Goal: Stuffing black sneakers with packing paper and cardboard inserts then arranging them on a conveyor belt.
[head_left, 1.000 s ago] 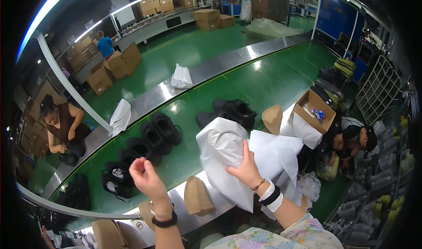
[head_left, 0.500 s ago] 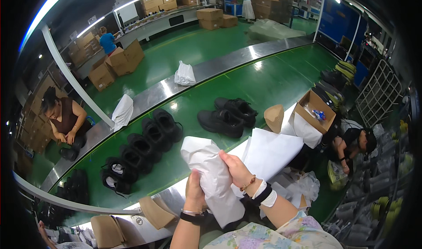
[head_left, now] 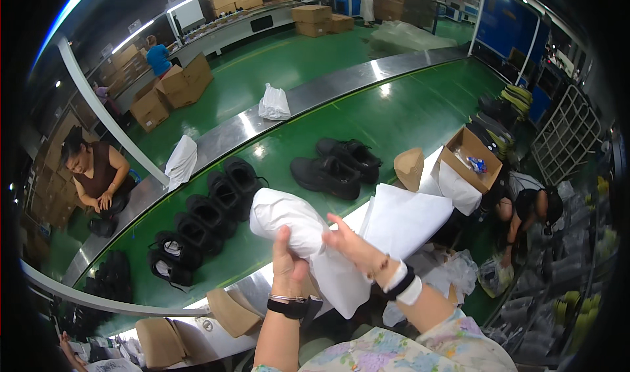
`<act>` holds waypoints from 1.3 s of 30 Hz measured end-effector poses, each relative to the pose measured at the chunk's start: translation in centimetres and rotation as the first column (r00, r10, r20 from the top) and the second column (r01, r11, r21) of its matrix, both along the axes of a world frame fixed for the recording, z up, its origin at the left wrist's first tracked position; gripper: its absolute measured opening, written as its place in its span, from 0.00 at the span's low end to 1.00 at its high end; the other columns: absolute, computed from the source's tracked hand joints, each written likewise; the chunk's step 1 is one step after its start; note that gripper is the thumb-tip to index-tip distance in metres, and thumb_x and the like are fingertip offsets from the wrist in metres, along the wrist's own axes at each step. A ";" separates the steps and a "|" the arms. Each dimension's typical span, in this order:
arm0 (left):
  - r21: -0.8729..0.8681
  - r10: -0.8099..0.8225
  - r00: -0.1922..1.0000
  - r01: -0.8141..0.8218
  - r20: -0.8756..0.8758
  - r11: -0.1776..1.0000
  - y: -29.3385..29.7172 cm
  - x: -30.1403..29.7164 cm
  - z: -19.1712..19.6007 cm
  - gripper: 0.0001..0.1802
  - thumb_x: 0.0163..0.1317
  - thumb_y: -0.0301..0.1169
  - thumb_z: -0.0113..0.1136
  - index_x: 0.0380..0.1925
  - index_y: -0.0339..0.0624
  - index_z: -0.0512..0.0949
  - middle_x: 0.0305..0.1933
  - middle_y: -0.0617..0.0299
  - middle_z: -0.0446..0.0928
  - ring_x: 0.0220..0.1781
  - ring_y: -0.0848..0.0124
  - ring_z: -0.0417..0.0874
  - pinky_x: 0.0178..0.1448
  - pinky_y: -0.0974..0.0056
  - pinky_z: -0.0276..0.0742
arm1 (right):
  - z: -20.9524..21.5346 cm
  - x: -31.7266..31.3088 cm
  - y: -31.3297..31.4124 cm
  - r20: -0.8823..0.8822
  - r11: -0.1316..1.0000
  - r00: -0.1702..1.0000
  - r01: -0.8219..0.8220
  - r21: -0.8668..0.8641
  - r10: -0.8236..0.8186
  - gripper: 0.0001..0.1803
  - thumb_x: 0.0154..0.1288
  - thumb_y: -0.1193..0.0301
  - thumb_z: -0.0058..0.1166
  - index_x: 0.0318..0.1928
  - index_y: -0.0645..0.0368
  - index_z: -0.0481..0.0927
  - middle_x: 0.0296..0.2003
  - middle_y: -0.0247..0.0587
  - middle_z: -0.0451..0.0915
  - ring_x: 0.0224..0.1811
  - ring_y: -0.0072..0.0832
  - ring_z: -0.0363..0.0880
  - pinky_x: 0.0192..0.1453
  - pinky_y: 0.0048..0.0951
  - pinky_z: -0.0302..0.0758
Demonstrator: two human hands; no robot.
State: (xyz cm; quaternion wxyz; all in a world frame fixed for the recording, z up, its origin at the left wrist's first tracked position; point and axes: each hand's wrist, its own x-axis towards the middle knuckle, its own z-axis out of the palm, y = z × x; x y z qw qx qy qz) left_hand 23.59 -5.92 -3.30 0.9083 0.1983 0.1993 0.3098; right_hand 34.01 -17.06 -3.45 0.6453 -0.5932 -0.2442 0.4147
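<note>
My left hand [head_left: 287, 265] and my right hand [head_left: 353, 246] both grip a bundle wrapped in white tissue paper [head_left: 292, 221], held up over the near edge of the green conveyor belt [head_left: 394, 109]. The left hand clasps it from below, the right pinches the paper on its right side. What the paper wraps is hidden. A stack of white paper sheets [head_left: 407, 218] lies just to the right of my hands. Black shoes [head_left: 338, 165] lie in a pair on the belt beyond the bundle.
More black shoes [head_left: 216, 201] line the belt to the left. Brown cardboard inserts [head_left: 230, 311] sit on the near ledge. An open cardboard box [head_left: 469, 158] stands at right, near a crouching person [head_left: 528, 204]. Another person [head_left: 98, 175] sits across the belt. White bags [head_left: 274, 103] lie on the metal divider.
The left hand rose from the ledge and joined the right on the white paper. The loose sheet has been gathered into a tight wrapped bundle and lifted slightly left.
</note>
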 end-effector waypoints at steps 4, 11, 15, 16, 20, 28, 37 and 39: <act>-0.056 0.077 0.997 -0.077 -0.001 0.995 0.2 0.4 -0.4 0.29 0.54 0.40 0.63 0.53 0.39 0.67 0.52 0.57 0.73 0.56 0.62 0.72 0.61 0.57 0.68 | 0.7 -3.6 -1.1 0.098 0.979 0.994 0.034 0.199 -0.054 0.36 0.54 0.72 0.60 0.62 0.61 0.59 0.51 0.45 0.71 0.56 0.25 0.67 0.58 0.29 0.65; -0.184 0.194 0.976 -0.174 0.095 0.967 -1.1 -0.1 -0.1 0.29 0.55 0.46 0.60 0.52 0.41 0.69 0.53 0.59 0.73 0.55 0.61 0.73 0.62 0.53 0.67 | -1.1 -2.5 -0.8 0.817 0.944 0.485 0.055 0.327 -0.311 0.26 0.49 0.80 0.57 0.51 0.63 0.66 0.36 0.47 0.76 0.37 0.41 0.78 0.42 0.33 0.75; -0.165 0.213 0.965 -0.187 0.154 0.968 -1.1 -0.2 -0.9 0.29 0.55 0.46 0.60 0.53 0.41 0.68 0.53 0.58 0.73 0.55 0.61 0.73 0.62 0.53 0.66 | -0.3 -2.2 0.7 0.906 0.874 0.048 0.288 0.391 -0.421 0.15 0.47 0.74 0.60 0.36 0.61 0.71 0.34 0.45 0.74 0.31 0.41 0.74 0.29 0.35 0.72; -0.142 0.214 0.960 -0.190 0.180 0.971 -0.9 -0.3 -1.0 0.29 0.55 0.46 0.60 0.53 0.41 0.68 0.53 0.58 0.73 0.55 0.61 0.73 0.62 0.54 0.66 | -0.1 -2.5 1.2 0.928 0.854 -0.039 0.378 0.357 -0.370 0.12 0.46 0.71 0.61 0.31 0.60 0.72 0.33 0.43 0.73 0.28 0.39 0.71 0.26 0.35 0.68; -0.128 0.205 0.957 -0.181 0.205 0.975 -0.9 -0.3 -1.0 0.30 0.55 0.46 0.60 0.53 0.40 0.68 0.53 0.58 0.73 0.55 0.61 0.73 0.62 0.54 0.66 | -0.9 -3.3 1.5 0.953 0.914 0.274 0.406 0.005 -0.127 0.10 0.49 0.74 0.58 0.34 0.59 0.75 0.35 0.44 0.74 0.30 0.35 0.73 0.30 0.33 0.70; -0.025 0.163 0.970 -0.161 0.180 0.987 -1.0 -1.2 -1.7 0.33 0.53 0.43 0.62 0.55 0.38 0.65 0.54 0.56 0.71 0.56 0.60 0.72 0.63 0.54 0.66 | -0.5 -2.3 1.8 -0.715 0.891 0.699 0.313 0.330 0.020 0.16 0.59 0.77 0.47 0.49 0.60 0.71 0.43 0.42 0.75 0.42 0.30 0.75 0.45 0.33 0.74; 0.008 0.188 0.981 -0.189 0.051 0.982 -1.1 -1.6 -2.4 0.31 0.55 0.43 0.59 0.55 0.36 0.65 0.54 0.55 0.71 0.56 0.59 0.72 0.63 0.55 0.66 | -4.4 -3.1 4.7 -0.822 0.916 0.568 0.354 0.190 -0.049 0.17 0.67 0.66 0.47 0.53 0.57 0.65 0.46 0.38 0.72 0.48 0.29 0.71 0.49 0.35 0.72; -0.042 0.218 0.973 -0.216 0.080 0.976 0.3 -2.3 -3.3 0.31 0.56 0.44 0.57 0.55 0.37 0.65 0.54 0.55 0.71 0.56 0.59 0.72 0.62 0.54 0.66 | -3.4 -3.6 5.0 -0.787 0.947 0.616 0.256 0.194 -0.005 0.17 0.68 0.65 0.45 0.55 0.56 0.64 0.47 0.38 0.71 0.50 0.30 0.71 0.50 0.37 0.72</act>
